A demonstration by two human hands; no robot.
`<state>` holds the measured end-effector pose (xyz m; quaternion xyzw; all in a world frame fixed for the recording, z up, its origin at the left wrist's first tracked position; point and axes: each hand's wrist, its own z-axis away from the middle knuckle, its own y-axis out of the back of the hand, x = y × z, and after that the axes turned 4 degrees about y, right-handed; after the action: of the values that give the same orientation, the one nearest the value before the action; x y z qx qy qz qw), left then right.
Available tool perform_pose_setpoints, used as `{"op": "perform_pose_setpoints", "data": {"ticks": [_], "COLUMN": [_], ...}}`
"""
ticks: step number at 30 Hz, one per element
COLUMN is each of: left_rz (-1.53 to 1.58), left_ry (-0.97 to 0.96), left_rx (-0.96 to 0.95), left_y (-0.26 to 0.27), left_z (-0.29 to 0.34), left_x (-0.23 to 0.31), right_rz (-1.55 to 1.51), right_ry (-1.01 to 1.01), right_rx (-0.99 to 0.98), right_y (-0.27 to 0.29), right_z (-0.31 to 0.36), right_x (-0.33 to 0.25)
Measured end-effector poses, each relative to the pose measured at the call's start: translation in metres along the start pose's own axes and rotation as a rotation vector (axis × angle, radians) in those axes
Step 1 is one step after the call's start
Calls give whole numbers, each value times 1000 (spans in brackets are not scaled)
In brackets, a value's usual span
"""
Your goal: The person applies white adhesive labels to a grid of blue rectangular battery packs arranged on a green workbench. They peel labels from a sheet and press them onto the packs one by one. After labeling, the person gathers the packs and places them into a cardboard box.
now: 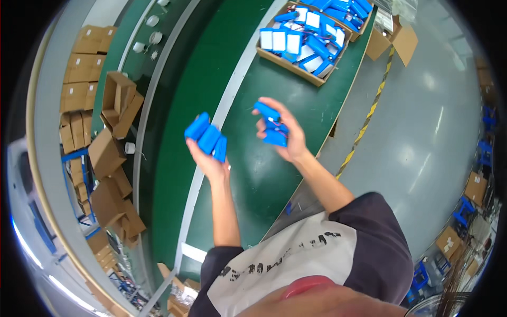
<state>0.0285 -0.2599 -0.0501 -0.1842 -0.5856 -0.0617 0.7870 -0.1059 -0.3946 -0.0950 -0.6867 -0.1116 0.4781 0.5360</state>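
Three blue battery packs [209, 138] rest side by side in my left hand [209, 164], its fingers mostly hidden beneath them. To the right, my right hand [292, 136] is closed around more blue battery packs [275, 138], two or so, with thin dark and red wires showing between them. Both hands are raised over the green table and stand apart from each other. Beyond them, a cardboard box [292, 67] holds many blue battery packs [318, 46], several with white labels facing up.
A second box of blue packs [348, 11] stands behind the first. The green table [248, 179] borders a dark green belt [177, 100] on the left. Open cardboard boxes [117, 203] line the far left side. Yellow-black tape [369, 113] crosses the grey floor on the right.
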Motion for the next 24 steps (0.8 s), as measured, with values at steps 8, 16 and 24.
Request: {"op": "perform_pose_setpoints", "data": {"ticks": [8, 16, 24], "left_rz": [-713, -1048, -834], "left_ry": [-915, -861, -638], "left_rx": [-573, -797, -443], "left_y": [-251, -269, -258], "left_z": [-115, -136, -122], "left_x": [-19, -30, -34], "right_rz": [1766, 1820, 1794], "right_ry": [781, 530, 522], "right_rx": [208, 190, 26], "right_y": [43, 59, 58], "right_z": [-97, -99, -95], "right_x": [-138, -137, -125]}}
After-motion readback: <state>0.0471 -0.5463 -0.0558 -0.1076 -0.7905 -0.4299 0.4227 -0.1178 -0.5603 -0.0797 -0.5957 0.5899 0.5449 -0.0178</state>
